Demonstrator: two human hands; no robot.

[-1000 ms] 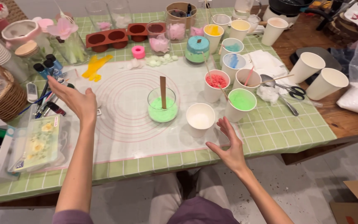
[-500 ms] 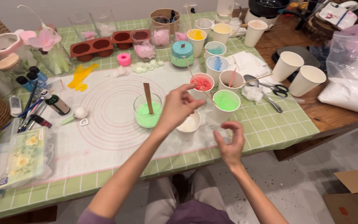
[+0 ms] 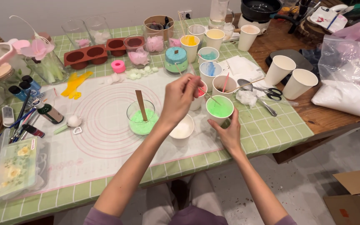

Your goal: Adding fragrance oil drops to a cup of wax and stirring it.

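Green wax fills the paper cup (image 3: 219, 109), our landmark on the table (image 3: 267, 133). Well to its left stands a glass (image 3: 141, 118) of paler green with a flat wooden stick. Just left of the cup, our left hand (image 3: 180, 98) has come across from the mat (image 3: 101, 125) and now pinches a thin skewer (image 3: 205, 92) dipping into it. Below the cup, our right hand (image 3: 229, 132) has moved up to cradle its side, fingers curled.
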